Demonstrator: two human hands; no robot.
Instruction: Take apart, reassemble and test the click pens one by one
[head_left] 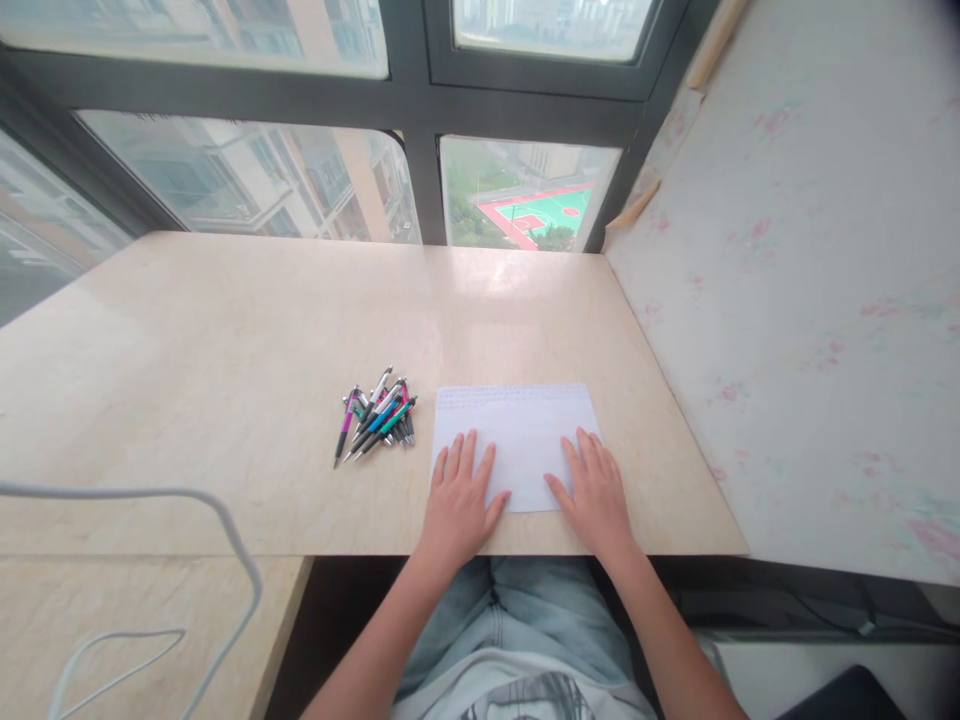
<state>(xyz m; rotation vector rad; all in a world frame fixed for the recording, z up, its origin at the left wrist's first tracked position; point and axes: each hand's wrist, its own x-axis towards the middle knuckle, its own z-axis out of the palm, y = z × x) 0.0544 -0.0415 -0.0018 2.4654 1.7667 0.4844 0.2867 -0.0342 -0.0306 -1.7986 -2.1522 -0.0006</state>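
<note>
A white sheet of paper (517, 440) lies flat near the front edge of the desk, with lines of small handwriting along its top. My left hand (459, 500) rests flat on its lower left corner, fingers spread. On the lower right part of the sheet lies my right hand (595, 493), also flat with the fingers apart. Neither hand holds anything. To the left of the paper is a loose pile of pens (379, 415) with black grips and purple, blue, green, pink and silver barrels, apart from my left hand.
The pale desk (225, 350) reaches back to a dark-framed window (416, 120). A wall with a floral pattern (810, 330) bounds the right side. At the lower left, a white cable (232, 530) loops over the desk and a lower surface (142, 600).
</note>
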